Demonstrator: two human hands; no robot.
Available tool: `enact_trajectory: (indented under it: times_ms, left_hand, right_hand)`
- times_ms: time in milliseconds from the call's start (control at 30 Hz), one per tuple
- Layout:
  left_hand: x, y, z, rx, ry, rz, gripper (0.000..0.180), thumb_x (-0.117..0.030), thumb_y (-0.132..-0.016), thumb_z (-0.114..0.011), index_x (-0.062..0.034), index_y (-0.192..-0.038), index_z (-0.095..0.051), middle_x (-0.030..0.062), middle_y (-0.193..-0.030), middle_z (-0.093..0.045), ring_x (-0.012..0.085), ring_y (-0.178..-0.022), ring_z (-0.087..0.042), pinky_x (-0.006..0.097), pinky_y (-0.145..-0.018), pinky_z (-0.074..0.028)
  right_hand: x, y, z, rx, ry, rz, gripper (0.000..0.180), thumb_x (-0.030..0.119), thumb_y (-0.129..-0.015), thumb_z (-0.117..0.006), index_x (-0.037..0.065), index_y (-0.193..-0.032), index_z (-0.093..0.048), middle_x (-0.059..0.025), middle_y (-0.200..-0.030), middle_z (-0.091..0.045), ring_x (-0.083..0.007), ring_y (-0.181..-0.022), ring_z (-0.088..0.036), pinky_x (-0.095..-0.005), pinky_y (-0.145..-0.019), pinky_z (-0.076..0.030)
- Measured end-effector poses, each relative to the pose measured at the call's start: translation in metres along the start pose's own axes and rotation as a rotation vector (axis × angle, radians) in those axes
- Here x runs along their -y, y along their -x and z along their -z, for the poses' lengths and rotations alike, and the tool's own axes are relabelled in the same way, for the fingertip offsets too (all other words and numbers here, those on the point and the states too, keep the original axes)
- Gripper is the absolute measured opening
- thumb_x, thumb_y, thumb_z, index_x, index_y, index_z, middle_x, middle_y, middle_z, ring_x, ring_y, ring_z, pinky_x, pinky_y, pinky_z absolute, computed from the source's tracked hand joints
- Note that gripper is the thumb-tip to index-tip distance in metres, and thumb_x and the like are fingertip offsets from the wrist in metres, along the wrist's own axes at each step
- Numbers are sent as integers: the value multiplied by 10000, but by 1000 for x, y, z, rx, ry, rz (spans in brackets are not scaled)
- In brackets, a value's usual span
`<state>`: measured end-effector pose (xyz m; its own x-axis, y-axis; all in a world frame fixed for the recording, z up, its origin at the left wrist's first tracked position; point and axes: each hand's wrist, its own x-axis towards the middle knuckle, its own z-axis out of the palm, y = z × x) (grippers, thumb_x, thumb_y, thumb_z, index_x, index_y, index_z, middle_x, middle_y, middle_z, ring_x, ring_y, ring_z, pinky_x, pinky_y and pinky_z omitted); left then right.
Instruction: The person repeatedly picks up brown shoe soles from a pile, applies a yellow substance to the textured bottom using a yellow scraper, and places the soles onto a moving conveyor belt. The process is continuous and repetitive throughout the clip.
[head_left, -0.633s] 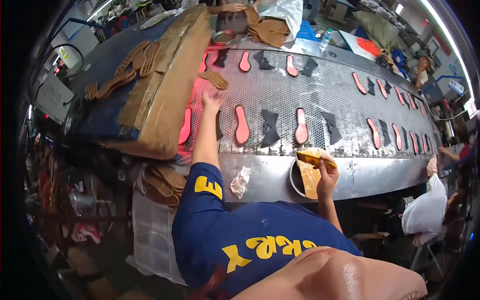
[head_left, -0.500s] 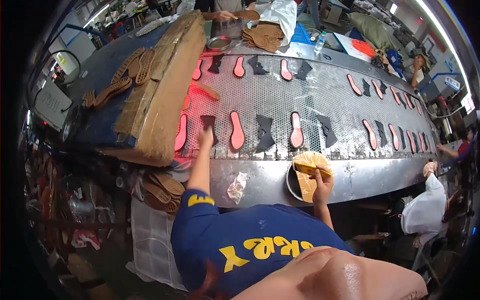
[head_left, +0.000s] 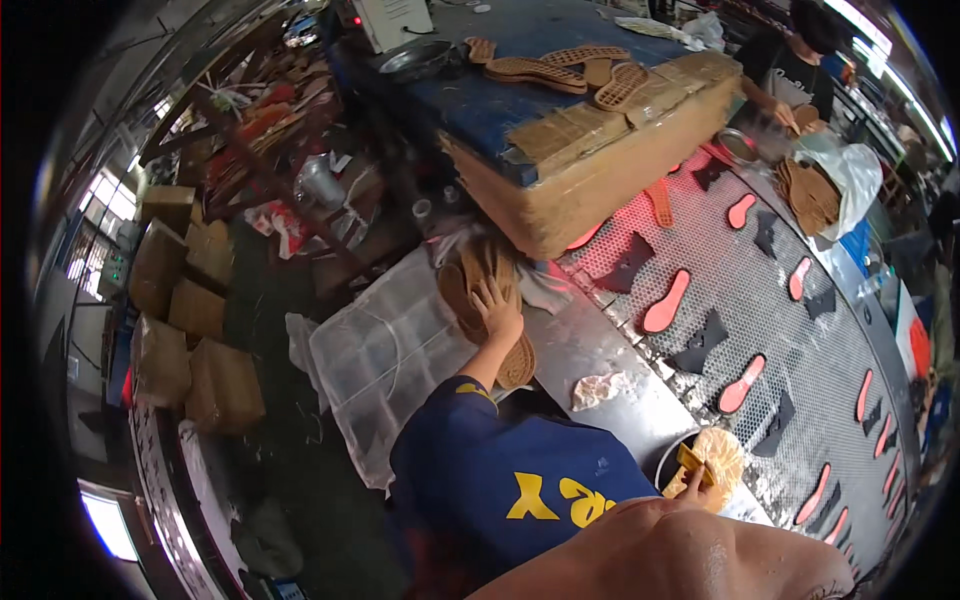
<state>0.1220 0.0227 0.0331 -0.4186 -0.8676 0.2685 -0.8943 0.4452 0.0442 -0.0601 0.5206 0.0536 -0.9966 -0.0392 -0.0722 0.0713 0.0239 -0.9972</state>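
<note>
My left hand [head_left: 497,312] rests on a pile of brown patterned shoe soles [head_left: 462,290], its fingers spread over the top ones. The pile lies at the near left end of the metal table, beside a translucent plastic sheet or bag [head_left: 375,340]. My right hand [head_left: 697,487] grips a flat yellow tool [head_left: 690,460], whose exact kind I cannot make out. It is over a round pot [head_left: 668,458] with a yellow, crusted board [head_left: 722,455] across it. Pink shoe insoles [head_left: 667,301] and black cut pieces [head_left: 702,343] lie in rows on the mesh conveyor belt [head_left: 740,300].
A cardboard-edged box structure [head_left: 600,180] covers the belt's end, with more brown soles [head_left: 540,72] on top. A crumpled cloth [head_left: 600,390] lies on the metal edge. Across the belt a person [head_left: 790,80] handles a sole. Cardboard boxes [head_left: 222,385] stand at the left.
My view has turned left. My left hand has moved from a black piece on the belt to the pile of brown soles. My right hand still holds the yellow tool at the pot.
</note>
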Motion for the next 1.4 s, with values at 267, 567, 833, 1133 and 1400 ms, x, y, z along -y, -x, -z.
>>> enact_trajectory:
  times_ms: [267, 567, 833, 1133, 1400]
  left_hand:
    - [16, -1, -4, 86, 300, 64, 375, -76, -779, -630, -92, -1152, -593, 200, -1238, -456, 393, -1154, -426, 499, -948, -358]
    - [-15, -9, 59, -264, 541, -95, 261, -64, -875, -534, -65, -1131, -581, 180, -1009, -628, 368, -941, -581, 453, -807, -459]
    - [-50, 43, 17, 300, 185, -341, 461, -147, -842, -533, -66, -1293, -490, 112, -1340, -485, 314, -1241, -432, 488, -1000, -371]
    - [-47, 105, -45, 110, 50, -410, 493, -135, -863, -452, -54, -1349, -443, 68, -1449, -352, 377, -1363, -236, 677, -1013, -230]
    - [-60, 109, -43, 121, -61, -375, 486, -166, -864, -460, -76, -1342, -464, 29, -1431, -388, 362, -1361, -264, 660, -1025, -247]
  right_hand:
    - [5, -12, -14, 142, 120, 96, 200, 100, -944, -568, -19, -1103, -595, -97, -1065, -616, -176, -939, -586, -283, -842, -475]
    - [-19, -12, 6, 136, 228, 164, 224, 125, -941, -580, -13, -1118, -591, -117, -1027, -635, -195, -918, -612, -303, -804, -508]
    - [25, 12, -9, 159, 179, 131, 211, 99, -941, -573, -28, -1106, -604, -119, -994, -649, -180, -903, -622, -291, -798, -506]
    - [32, 20, 21, 5, 307, 57, 200, 80, -940, -567, -44, -1091, -603, -127, -955, -646, -183, -856, -625, -284, -737, -512]
    - [23, 10, 40, -76, 185, 76, 204, 111, -943, -578, -32, -1084, -616, -112, -947, -638, -166, -853, -610, -267, -749, -502]
